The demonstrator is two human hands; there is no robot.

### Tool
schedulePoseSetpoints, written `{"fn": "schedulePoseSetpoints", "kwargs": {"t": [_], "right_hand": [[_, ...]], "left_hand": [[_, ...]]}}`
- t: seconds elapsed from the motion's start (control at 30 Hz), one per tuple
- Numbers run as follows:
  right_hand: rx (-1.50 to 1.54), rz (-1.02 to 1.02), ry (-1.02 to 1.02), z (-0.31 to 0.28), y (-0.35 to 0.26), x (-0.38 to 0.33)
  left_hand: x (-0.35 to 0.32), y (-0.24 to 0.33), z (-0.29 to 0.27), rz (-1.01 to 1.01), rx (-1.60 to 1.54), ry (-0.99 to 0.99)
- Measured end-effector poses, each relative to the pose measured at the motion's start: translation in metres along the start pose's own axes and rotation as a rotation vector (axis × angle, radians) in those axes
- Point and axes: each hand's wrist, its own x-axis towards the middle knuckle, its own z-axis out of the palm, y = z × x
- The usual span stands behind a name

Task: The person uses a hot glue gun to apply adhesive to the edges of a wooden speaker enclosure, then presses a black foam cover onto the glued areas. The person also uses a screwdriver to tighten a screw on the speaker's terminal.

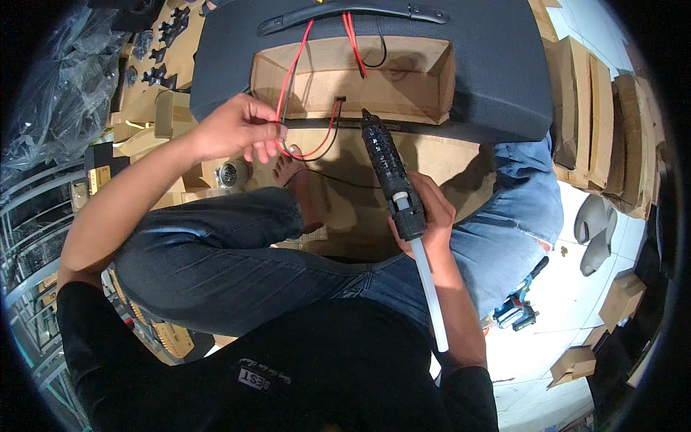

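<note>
My right hand (430,214) is wrapped round a black hot glue gun (386,155), with a long white glue stick (431,295) sticking out of its back end. The gun's nozzle points at the lower edge of a wooden recess (396,90) in a dark, cloth-covered cabinet (497,65). My left hand (248,128) pinches a red and black wire pair (290,78) to the left of the recess. Part of this pair runs into a small dark hole (340,99) in the recess wall. More red wires (351,39) hang loose at the top of the recess.
A black strap handle (353,11) crosses the cabinet's top. Flattened cardboard (439,162) lies under the cabinet. Folded cardboard boxes (583,108) stand at right, near grey slippers (594,230) and a blue power tool (512,311). Clear plastic wrap (61,93) and a metal rack (36,237) are at left.
</note>
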Motion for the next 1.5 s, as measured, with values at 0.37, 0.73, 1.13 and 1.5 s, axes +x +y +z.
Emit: {"fn": "schedulePoseSetpoints", "kwargs": {"t": [0.37, 0.73, 1.13, 1.5], "right_hand": [[0.083, 0.015, 0.036, -0.009, 0.003, -0.002], [0.051, -0.092, 0.141, -0.01, 0.007, -0.007], [0.061, -0.097, 0.118, -0.013, 0.0, -0.002], [0.047, -0.066, 0.106, -0.01, 0.003, -0.005]], "left_hand": [[0.026, 0.09, 0.004, -0.077, 0.696, 0.282], [0.105, 0.069, 0.058, 0.268, -0.692, 0.382], [0.064, 0.065, 0.042, 0.086, -0.487, 0.474], [0.073, 0.066, 0.016, 0.255, -0.149, 0.77]]}}
